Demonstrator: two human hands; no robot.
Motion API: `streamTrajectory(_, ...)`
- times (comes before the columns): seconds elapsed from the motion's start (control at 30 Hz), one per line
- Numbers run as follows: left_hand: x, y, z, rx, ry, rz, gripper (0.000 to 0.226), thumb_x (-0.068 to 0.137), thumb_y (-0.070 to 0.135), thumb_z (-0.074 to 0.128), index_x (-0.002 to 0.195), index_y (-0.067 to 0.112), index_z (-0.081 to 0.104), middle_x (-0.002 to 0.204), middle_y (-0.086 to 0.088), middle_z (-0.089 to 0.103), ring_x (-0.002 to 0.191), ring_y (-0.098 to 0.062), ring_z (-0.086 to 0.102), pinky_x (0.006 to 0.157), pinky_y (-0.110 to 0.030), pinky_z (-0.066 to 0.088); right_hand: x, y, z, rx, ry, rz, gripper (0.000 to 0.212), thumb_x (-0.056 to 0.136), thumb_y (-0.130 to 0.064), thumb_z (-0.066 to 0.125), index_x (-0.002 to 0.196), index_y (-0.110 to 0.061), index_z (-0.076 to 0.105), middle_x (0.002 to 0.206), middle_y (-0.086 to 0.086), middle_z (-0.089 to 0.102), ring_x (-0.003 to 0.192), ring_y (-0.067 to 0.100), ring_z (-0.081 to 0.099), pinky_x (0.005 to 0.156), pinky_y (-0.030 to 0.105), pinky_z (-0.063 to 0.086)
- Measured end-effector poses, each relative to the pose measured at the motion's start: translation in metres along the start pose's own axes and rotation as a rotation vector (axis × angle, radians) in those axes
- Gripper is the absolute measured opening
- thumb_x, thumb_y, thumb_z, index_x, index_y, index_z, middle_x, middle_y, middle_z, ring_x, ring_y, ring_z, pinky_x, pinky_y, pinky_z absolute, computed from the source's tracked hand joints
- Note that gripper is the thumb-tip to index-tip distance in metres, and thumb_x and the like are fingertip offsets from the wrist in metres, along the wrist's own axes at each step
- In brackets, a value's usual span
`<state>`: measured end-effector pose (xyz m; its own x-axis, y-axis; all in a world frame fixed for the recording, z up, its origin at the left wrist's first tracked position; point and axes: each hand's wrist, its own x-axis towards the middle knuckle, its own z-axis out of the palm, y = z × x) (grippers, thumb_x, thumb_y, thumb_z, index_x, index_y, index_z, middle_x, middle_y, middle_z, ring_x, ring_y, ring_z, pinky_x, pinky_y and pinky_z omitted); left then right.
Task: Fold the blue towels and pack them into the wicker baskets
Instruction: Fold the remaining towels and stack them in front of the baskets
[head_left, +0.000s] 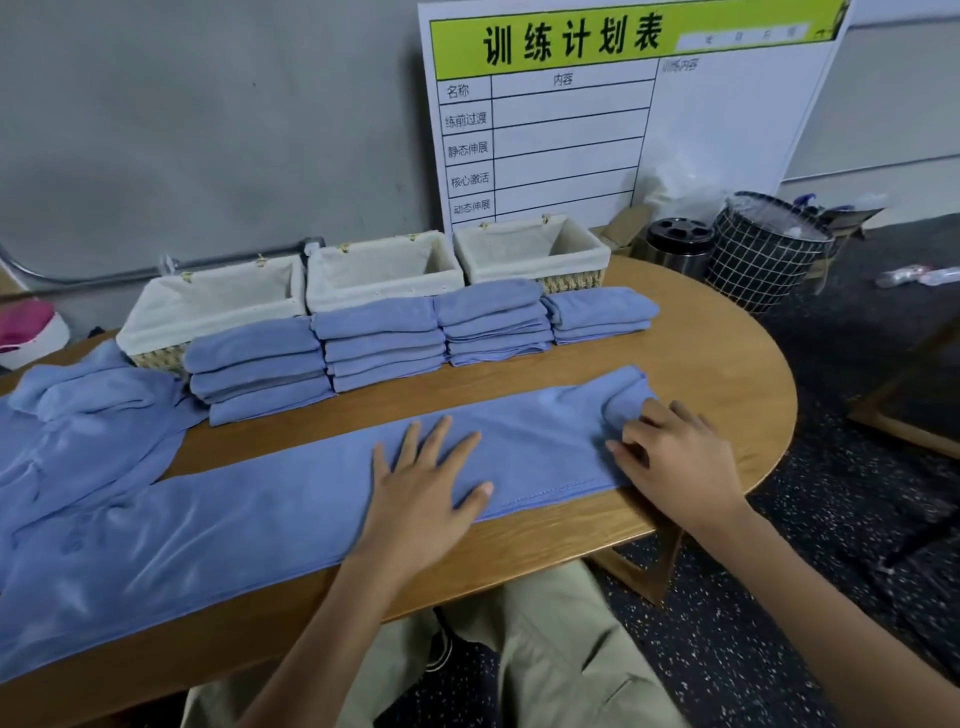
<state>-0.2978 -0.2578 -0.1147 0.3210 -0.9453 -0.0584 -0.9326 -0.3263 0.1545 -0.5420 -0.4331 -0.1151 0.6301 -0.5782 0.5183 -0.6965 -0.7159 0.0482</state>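
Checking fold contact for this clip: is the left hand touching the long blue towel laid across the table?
Touching. The head view shows the left hand lying flat, fingers spread, on the long blue towel, with no gap visible beneath the palm.

Long towel (270, 519) cut off left

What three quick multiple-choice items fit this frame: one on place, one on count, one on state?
1. Where do the folded stacks sit?
A. inside the baskets
B. on the table in front of the baskets
C. on the floor

2. How many wicker baskets are there?
A. two
B. three
C. five

3. How is the left hand?
A. flat on the long towel
B. holding a basket
C. off the table

Key: 1 B, the folded stacks lie on the table before the wicker baskets. 2 B, three stand in a row. 3 A, the left hand lies spread on the long towel.
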Motion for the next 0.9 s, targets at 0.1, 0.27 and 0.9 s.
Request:
streamTrajectory(0.1,-0.004,0.000,-0.005,0.027,0.013,-0.010,0.087,0.077,0.078,-0.001,0.156,0.045,0.016,0.168,0.010,-0.004,0.155,-0.024,-0.006,0.120,-0.060,0.001,-0.012,0.022,-0.002,0.049,0.004,0.071,0.028,0.086,-0.037,0.069,0.068,-0.017,0.063,0.084,0.001,0.056,0.070,0.029,0.055,0.057,0.032,0.042)
streamTrajectory(0.27,0.032,0.058,-0.005,-0.253,0.312,0.129,0.054,0.090,0.059,0.035,0.116,0.026,0.069,0.123,0.009,0.056,0.117,-0.018,0.055,0.100,-0.043,0.043,-0.015,0.039,-0.009,0.281,-0.045,0.291,0.033,0.085,-0.042,0.073,0.073,-0.024,0.047,0.074,-0.007,0.052,0.062,0.020,0.052,0.047,0.023,0.027)
streamTrajectory(0.9,0.088,0.170,0.014,-0.454,0.490,0.524,0.013,0.089,0.031,0.067,0.092,0.024,0.078,0.081,0.008,0.064,0.074,-0.014,0.063,0.070,-0.040,0.049,-0.034,0.075,-0.015,0.831,0.039,0.426,0.008,0.100,-0.023,0.056,0.099,-0.024,0.064,0.079,-0.008,0.071,0.073,0.008,0.066,0.072,0.030,0.050)
